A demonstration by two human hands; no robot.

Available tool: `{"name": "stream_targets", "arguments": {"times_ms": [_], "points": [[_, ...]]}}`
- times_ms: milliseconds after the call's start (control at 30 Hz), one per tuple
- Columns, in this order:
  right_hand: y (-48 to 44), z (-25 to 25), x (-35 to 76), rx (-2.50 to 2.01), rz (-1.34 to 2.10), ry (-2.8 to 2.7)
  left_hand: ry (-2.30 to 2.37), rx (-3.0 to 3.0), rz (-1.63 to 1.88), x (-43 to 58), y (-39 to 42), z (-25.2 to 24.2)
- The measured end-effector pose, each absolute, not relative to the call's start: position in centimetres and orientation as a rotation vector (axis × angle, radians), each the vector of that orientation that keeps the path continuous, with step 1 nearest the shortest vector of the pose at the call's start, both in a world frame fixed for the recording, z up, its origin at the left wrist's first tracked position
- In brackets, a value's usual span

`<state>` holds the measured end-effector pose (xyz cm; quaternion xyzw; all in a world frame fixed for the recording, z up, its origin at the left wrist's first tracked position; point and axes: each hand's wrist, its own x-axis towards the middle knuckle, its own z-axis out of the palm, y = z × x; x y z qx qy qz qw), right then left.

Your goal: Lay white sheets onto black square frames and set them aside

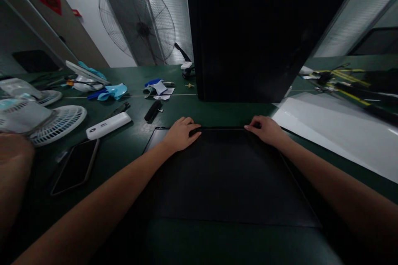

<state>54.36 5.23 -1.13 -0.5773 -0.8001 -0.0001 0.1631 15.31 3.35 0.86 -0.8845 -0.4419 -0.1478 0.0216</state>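
A flat black panel (230, 182), which looks like a screen, lies on the green table in front of me. At its far edge, my left hand (182, 134) has the thumb on the face and the forefinger along the rim, gripping the edge lightly. My right hand (265, 129) pinches the same far edge near its right corner, thumb and forefinger together and the other fingers curled. A thin dark border strip runs between both hands. Dim light hides the panel's finer detail.
Behind the panel stands a large black monitor (248, 41). White sheets (338, 128) lie right. On the left are a phone (76, 165), a white handheld device (108, 125), a black tool (153, 111), a small white fan (56, 122) and another person's blurred arm (14, 178).
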Motion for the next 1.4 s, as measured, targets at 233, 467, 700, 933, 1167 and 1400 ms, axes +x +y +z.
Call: {"name": "stream_targets", "arguments": {"times_ms": [233,467,700,933,1167,1400], "points": [[3.8,-0.3,53.3,-1.404,-0.049,-2.413,-1.214,-2.805,-0.175,15.8,3.0,2.7],[2.7,0.0,51.9,-1.349,-0.085,-2.517,-1.246,-2.826,-0.173,21.6,1.7,2.9],[-3.3,1.8,48.9,-1.252,-0.029,-2.725,-1.374,-2.812,-0.410,23.9,1.5,0.9],[-13.9,3.4,42.4,-0.774,0.581,-2.980,-1.381,-2.807,-0.451,23.8,2.7,1.2],[-12.0,3.4,41.8,-0.878,0.533,-2.969,-1.348,-2.748,-0.306,21.6,3.5,2.6],[-12.1,3.6,41.9,-0.957,0.574,-2.875,-1.436,-2.872,-0.016,10.3,1.6,4.3]]}}
